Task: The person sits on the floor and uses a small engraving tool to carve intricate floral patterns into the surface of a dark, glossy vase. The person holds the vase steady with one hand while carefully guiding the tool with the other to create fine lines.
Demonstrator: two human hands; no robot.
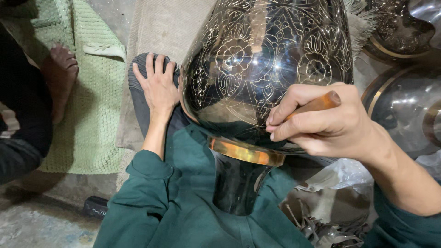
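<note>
My right hand (321,120) is curled tight around a wooden tool handle (317,104), pressed to the engraved metal vase (257,59). My left hand (158,85) rests flat, fingers spread, beside the vase.

You have a single view, from the camera on your head, looking steeply down over your chest and lap toward the floor. It sits very near the work: the engraved metal vase (268,69) fills the upper middle of the frame, with your left hand (158,87) and right hand (317,119) close below the lens. At the left edge it takes in a green mat (96,115) and another person's bare foot (62,76).
</note>
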